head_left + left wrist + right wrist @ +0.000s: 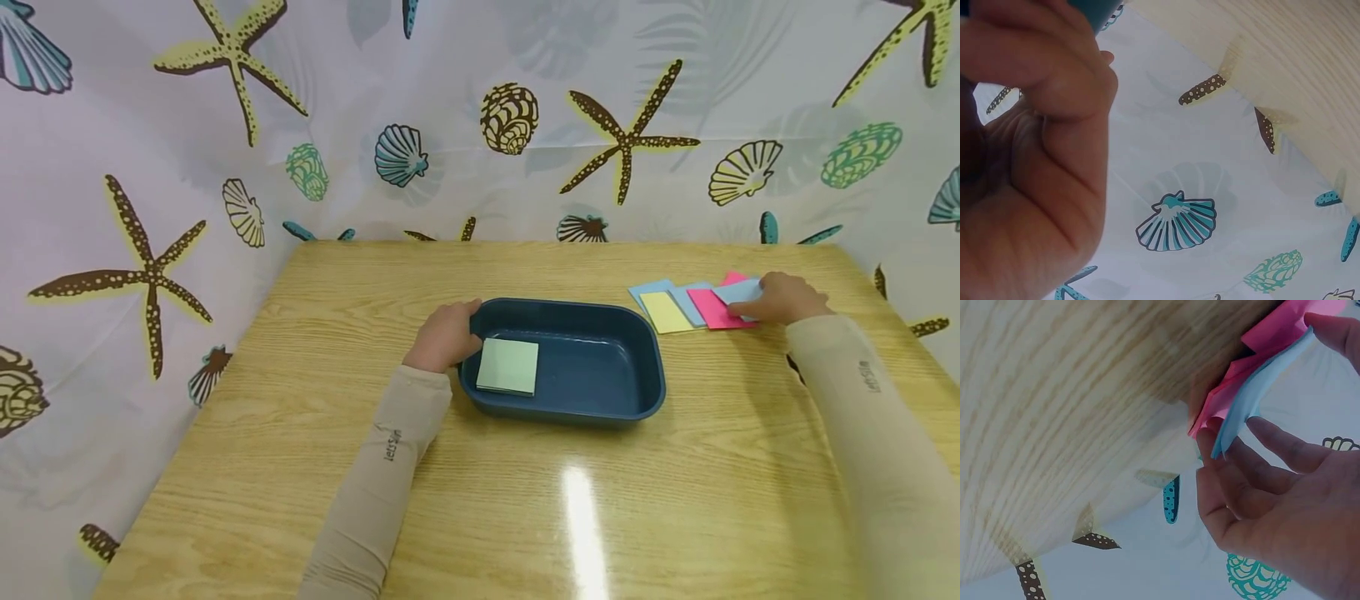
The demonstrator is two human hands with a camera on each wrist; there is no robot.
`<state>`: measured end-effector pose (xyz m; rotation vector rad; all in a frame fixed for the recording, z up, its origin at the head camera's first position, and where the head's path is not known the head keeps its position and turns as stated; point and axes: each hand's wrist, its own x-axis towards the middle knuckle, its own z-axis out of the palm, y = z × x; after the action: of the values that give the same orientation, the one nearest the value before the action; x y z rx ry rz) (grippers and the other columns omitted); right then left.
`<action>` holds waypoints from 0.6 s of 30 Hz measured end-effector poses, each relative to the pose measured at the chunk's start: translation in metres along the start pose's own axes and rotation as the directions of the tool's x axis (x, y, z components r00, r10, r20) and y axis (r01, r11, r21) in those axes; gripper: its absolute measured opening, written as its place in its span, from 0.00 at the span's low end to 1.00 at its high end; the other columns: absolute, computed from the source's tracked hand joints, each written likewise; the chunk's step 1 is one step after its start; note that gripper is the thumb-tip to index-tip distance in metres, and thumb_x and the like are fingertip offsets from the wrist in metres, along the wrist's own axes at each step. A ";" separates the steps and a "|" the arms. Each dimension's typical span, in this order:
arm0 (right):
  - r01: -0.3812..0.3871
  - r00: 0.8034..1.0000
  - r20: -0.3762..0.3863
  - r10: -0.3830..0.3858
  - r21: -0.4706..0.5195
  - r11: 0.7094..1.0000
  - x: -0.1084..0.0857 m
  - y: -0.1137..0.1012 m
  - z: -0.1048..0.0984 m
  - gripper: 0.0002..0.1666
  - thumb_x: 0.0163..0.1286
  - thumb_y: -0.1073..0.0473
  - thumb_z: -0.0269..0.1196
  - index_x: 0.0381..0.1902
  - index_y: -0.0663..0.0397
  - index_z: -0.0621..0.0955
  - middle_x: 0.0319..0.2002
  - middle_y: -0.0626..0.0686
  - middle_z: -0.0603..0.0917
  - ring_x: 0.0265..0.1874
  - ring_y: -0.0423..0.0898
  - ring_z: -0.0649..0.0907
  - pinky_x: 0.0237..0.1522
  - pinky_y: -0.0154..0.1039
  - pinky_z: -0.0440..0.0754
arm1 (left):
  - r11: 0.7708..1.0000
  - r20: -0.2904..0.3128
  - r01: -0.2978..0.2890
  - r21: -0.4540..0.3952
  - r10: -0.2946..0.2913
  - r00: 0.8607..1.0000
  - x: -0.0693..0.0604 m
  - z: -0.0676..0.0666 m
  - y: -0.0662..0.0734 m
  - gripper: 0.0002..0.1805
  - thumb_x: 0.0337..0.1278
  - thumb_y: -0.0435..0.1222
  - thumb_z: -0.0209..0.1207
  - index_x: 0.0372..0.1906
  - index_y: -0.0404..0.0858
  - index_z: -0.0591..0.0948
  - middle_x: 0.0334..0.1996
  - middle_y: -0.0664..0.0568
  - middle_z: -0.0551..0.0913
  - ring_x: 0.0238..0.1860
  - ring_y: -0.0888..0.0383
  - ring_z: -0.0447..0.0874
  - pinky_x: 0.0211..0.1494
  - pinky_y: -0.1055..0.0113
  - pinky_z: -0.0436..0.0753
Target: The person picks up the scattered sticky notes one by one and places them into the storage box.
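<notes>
A dark blue rectangular tray (585, 408) stands mid-table, with a pad of pale green sticky notes (507, 365) inside its left end. My left hand (444, 335) grips the tray's left rim, fingers curled over the edge. Over at the back right, my right hand (791, 298) pinches a light blue sticky note pad (1263, 381) between thumb and fingers, bending it slightly. Pink sticky notes (712, 310) lie right beneath and beside that hand. Left of them are a yellow sticky note pad (667, 312) and more light blue sticky notes (687, 302), overlapping in a row.
The wooden table (315, 367) runs back to a white curtain (450, 67) printed with starfish and shells, which also closes off the left and right sides. A bright light reflection falls on the table in front of the tray.
</notes>
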<state>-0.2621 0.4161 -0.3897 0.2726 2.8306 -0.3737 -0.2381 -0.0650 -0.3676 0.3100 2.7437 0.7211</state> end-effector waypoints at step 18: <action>0.322 0.940 -0.137 -0.314 0.041 0.946 -0.045 -0.098 -0.025 0.51 0.60 0.41 0.66 0.65 0.77 0.62 0.59 0.77 0.67 0.55 0.70 0.70 0.54 0.66 0.69 | 1.000 0.001 0.010 -0.003 -0.010 1.000 0.000 0.000 0.002 0.36 0.58 0.28 0.57 0.73 0.41 0.63 0.59 0.42 0.77 0.13 0.59 0.69 0.18 0.71 0.70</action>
<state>-0.2471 0.3233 -0.3310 -0.1599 2.9965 -0.5301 -0.2382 -0.0635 -0.3670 0.2951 2.7411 0.7223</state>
